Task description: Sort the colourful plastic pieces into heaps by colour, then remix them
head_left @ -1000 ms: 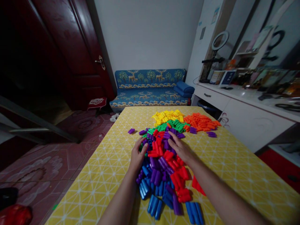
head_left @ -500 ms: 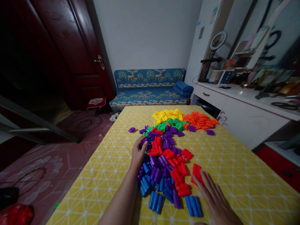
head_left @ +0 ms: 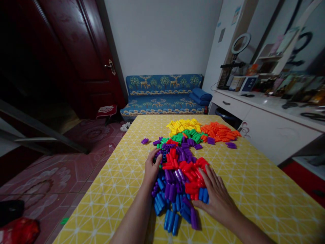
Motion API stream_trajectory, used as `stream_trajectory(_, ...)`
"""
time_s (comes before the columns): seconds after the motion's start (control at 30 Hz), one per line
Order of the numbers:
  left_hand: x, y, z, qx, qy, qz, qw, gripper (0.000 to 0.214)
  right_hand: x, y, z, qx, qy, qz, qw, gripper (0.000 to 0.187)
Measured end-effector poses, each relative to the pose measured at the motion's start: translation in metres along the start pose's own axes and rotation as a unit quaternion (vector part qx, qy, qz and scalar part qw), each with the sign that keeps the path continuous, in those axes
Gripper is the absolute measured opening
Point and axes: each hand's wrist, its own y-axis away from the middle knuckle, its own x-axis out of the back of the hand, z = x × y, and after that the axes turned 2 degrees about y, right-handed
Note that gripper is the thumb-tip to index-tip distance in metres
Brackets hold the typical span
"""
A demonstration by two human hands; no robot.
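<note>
A mixed heap of red, purple and blue plastic tube blocks lies in the middle of the table with the yellow patterned cloth. My left hand rests against the heap's left edge, fingers curled on the blocks there. My right hand lies flat with spread fingers against the heap's right side, touching red and blue blocks. Farther back sit a yellow pile, a green pile and an orange pile.
A few stray purple blocks lie apart on the cloth. A blue patterned sofa stands beyond the table, a dark red door at left, a white counter with a ring light at right.
My right hand pulled back toward me, then swept inward, pushing the scattered red and blue blocks on the right into the heap. My left hand stayed at the heap's left edge.
</note>
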Motion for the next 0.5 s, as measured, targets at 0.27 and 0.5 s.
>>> stream_trajectory(0.27, -0.001, 0.001, 0.000, -0.006, -0.012, -0.003, 1.000, 0.037, -0.001, -0.021, 0.001, 0.055, -0.053, -0.015, 0.997, 0.098)
stream_trajectory(0.5, 0.001, 0.003, 0.002, 0.006, -0.004, -0.015, 1.000, 0.038, 0.014, -0.018, 0.000, 0.075, -0.153, -0.031, 0.985, 0.083)
